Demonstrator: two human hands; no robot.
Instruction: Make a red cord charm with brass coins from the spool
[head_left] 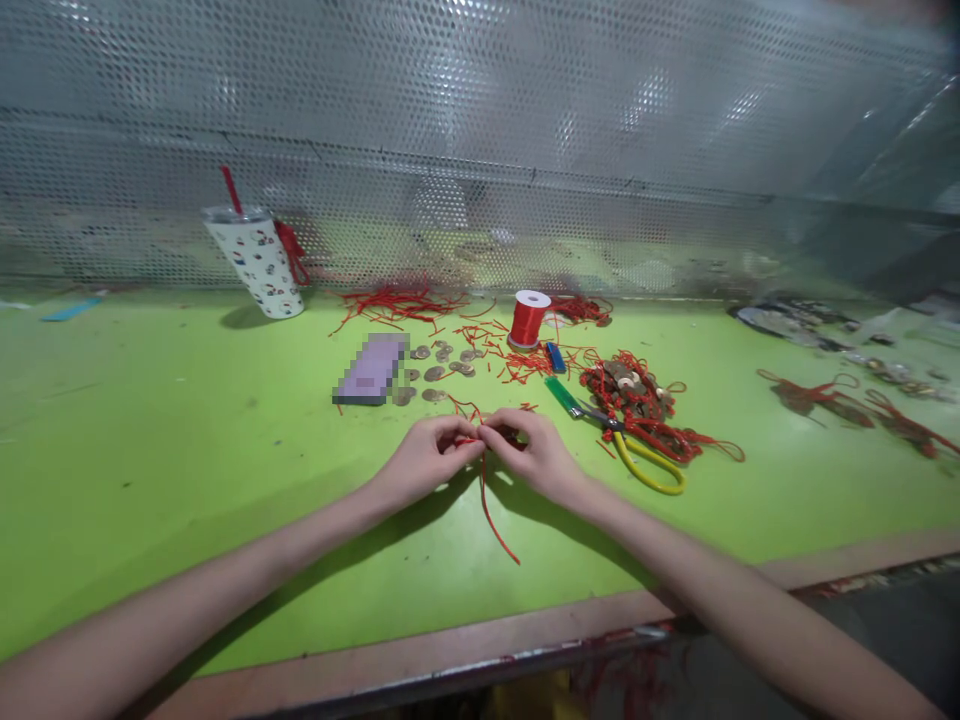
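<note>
My left hand (433,456) and my right hand (529,450) meet near the middle of the green table, fingertips almost touching. Both pinch a thin red cord (491,517), whose loose end hangs toward the table's front edge. Short red ends stick up above the fingers. The part between the fingertips is too small to make out. Just beyond my hands lie several loose bronze-coloured coins (435,374). To the right of my right hand are scissors with yellow handles (651,470) and a green lighter (562,396).
A purple phone (373,368) lies behind my left hand. Farther back stand a white cup (262,262) with a red straw and a spool of red cord (528,322). Knotted cords with coins (628,386) form a pile at right. A perforated screen (360,140) rises behind.
</note>
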